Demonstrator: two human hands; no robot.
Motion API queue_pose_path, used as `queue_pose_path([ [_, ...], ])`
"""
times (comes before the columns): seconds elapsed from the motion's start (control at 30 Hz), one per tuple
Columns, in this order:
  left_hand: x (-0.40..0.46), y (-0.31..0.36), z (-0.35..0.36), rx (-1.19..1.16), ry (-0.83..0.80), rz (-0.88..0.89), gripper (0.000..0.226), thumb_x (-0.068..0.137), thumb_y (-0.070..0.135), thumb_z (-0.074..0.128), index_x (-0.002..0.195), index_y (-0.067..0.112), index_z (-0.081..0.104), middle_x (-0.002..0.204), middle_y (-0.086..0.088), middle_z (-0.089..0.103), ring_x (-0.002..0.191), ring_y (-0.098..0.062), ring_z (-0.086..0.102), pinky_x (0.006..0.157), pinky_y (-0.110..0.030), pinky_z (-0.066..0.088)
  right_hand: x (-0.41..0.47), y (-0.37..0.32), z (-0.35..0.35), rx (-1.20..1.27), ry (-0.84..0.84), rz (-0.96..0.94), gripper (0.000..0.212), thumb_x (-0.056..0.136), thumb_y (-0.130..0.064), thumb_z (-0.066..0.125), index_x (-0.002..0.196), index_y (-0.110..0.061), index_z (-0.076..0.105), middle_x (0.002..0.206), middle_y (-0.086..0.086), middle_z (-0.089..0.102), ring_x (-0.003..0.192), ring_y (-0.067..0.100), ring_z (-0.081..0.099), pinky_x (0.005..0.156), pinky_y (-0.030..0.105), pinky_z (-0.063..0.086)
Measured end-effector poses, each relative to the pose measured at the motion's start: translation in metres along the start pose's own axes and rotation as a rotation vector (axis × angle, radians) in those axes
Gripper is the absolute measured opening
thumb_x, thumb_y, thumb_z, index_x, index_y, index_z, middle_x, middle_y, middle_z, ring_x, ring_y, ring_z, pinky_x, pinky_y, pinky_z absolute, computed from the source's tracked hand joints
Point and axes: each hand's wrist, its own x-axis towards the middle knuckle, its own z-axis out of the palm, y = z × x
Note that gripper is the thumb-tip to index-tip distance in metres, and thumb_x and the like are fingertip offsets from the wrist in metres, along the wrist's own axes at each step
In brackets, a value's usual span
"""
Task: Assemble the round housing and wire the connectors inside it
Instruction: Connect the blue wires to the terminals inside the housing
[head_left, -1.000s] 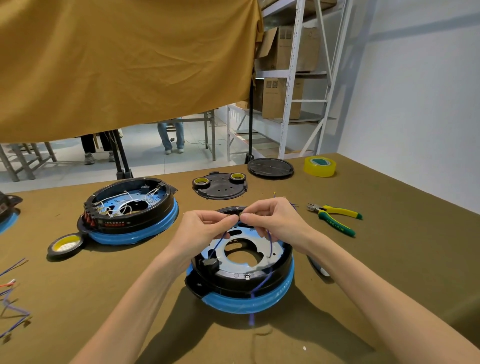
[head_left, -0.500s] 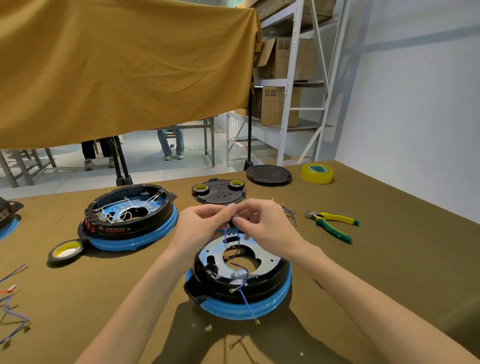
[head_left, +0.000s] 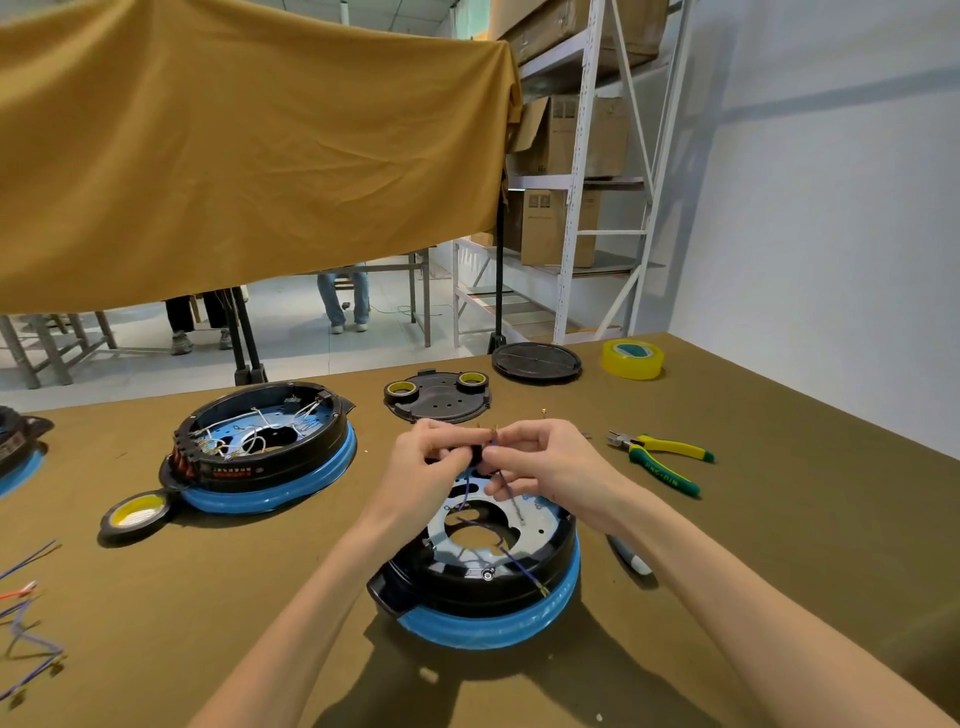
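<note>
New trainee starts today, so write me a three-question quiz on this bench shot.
1. True or false: the pliers lie right of the near housing.
2. What do both hands pinch above that housing? A) tape roll B) small black connector with purple wires C) pliers
3. Fill in: the far-left housing already holds ___ wires.

Key:
1. True.
2. B: the left hand and right hand pinch the connector.
3. White.

Both hands (head_left: 488, 462) pinch a small black connector (head_left: 475, 456) above the round housing (head_left: 480, 566).
</note>
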Motion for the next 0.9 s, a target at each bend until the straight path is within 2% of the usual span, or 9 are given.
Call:
queue_pose_path([
  [0.07, 0.002, 0.0, -0.003, 0.008, -0.044, -0.04, 0.045, 0.099, -0.004, 0.051, 0.102, 0.031, 0.079, 0.122, -0.003, 0.057, 0.117, -0.016, 0.057, 0.104, -0.039, 0.052, 0.001, 0.003, -0.003, 0.037, 0.028, 0.041, 0.025, 0.095, -0.024, 0.073, 0.113, -0.007, 0.074, 0.094, 0.015, 0.076, 0.073, 0.022, 0.069, 0.066, 0.025, 0.057],
  [0.2, -0.001, 0.001, -0.001, -0.018, -0.022, 0.013, 0.039, 0.099, -0.001, 0.056, 0.105, 0.029, 0.081, 0.128, 0.004, 0.061, 0.122, -0.011, 0.059, 0.1, -0.034, 0.054, 0.004, 0.002, -0.008, 0.028, 0.03, 0.051, 0.018, 0.1, -0.015, 0.065, 0.11, -0.004, 0.075, 0.081, 0.012, 0.069, 0.061, 0.014, 0.055, 0.055, 0.02, 0.047],
  [0.3, -0.004, -0.007, -0.001, -0.109, 0.014, 0.035, 0.032, 0.095, -0.001, 0.065, 0.098, 0.027, 0.08, 0.122, 0.005, 0.068, 0.106, -0.013, 0.072, 0.088, -0.025, 0.058, 0.005, 0.0, -0.01, 0.002, 0.089, 0.042, 0.015, 0.1, -0.01, 0.063, 0.105, -0.001, 0.074, 0.081, 0.014, 0.072, 0.063, 0.016, 0.064, 0.058, 0.022, 0.054],
  [0.37, -0.004, -0.012, 0.0, -0.209, 0.018, -0.05, 0.02, 0.094, 0.01, 0.071, 0.109, 0.023, 0.071, 0.117, 0.001, 0.072, 0.095, -0.02, 0.076, 0.082, -0.03, 0.062, 0.004, 0.001, -0.012, 0.003, 0.128, 0.05, 0.012, 0.099, -0.009, 0.064, 0.102, -0.002, 0.074, 0.081, 0.016, 0.073, 0.062, 0.017, 0.066, 0.059, 0.023, 0.056],
  [0.43, -0.002, -0.013, 0.001, -0.33, 0.035, -0.193, 0.023, 0.096, 0.021, 0.07, 0.117, 0.018, 0.065, 0.105, -0.003, 0.077, 0.082, -0.024, 0.076, 0.077, -0.035, 0.064, 0.002, 0.003, -0.014, 0.025, 0.142, 0.059, 0.011, 0.098, -0.009, 0.066, 0.1, -0.003, 0.074, 0.08, 0.017, 0.073, 0.061, 0.017, 0.066, 0.058, 0.023, 0.057],
  [0.57, 0.002, -0.014, 0.002, -0.292, 0.062, -0.251, 0.019, 0.098, 0.024, 0.067, 0.105, 0.01, 0.077, 0.079, -0.002, 0.075, 0.059, -0.015, 0.065, 0.08, -0.045, 0.064, -0.002, 0.007, -0.017, 0.043, 0.16, 0.059, 0.018, 0.1, -0.021, 0.065, 0.099, -0.004, 0.073, 0.079, 0.016, 0.072, 0.059, 0.017, 0.063, 0.052, 0.023, 0.052],
  [0.63, 0.001, -0.013, 0.003, -0.279, 0.058, -0.235, 0.016, 0.098, 0.024, 0.068, 0.095, 0.017, 0.082, 0.075, -0.001, 0.072, 0.055, -0.013, 0.061, 0.079, -0.045, 0.064, -0.003, 0.009, -0.016, 0.063, 0.182, 0.027, 0.022, 0.101, -0.025, 0.064, 0.096, -0.006, 0.073, 0.077, 0.014, 0.07, 0.056, 0.016, 0.06, 0.049, 0.022, 0.048],
  [0.8, 0.001, -0.013, 0.01, -0.295, 0.067, -0.232, 0.019, 0.097, 0.024, 0.069, 0.084, 0.022, 0.084, 0.071, -0.002, 0.069, 0.051, -0.013, 0.058, 0.07, -0.042, 0.063, -0.001, 0.016, -0.013, 0.055, 0.333, -0.095, 0.021, 0.1, -0.019, 0.065, 0.086, -0.009, 0.077, 0.073, 0.012, 0.069, 0.051, 0.016, 0.056, 0.045, 0.023, 0.045],
  [0.9, 0.002, -0.014, 0.009, -0.288, 0.05, -0.248, 0.018, 0.096, 0.025, 0.071, 0.083, 0.024, 0.084, 0.069, -0.001, 0.069, 0.051, -0.013, 0.056, 0.067, -0.039, 0.065, 0.001, 0.015, -0.014, 0.079, 0.265, -0.062, 0.015, 0.098, -0.021, 0.068, 0.092, -0.014, 0.079, 0.075, 0.011, 0.071, 0.046, 0.017, 0.052, 0.042, 0.024, 0.043],
])
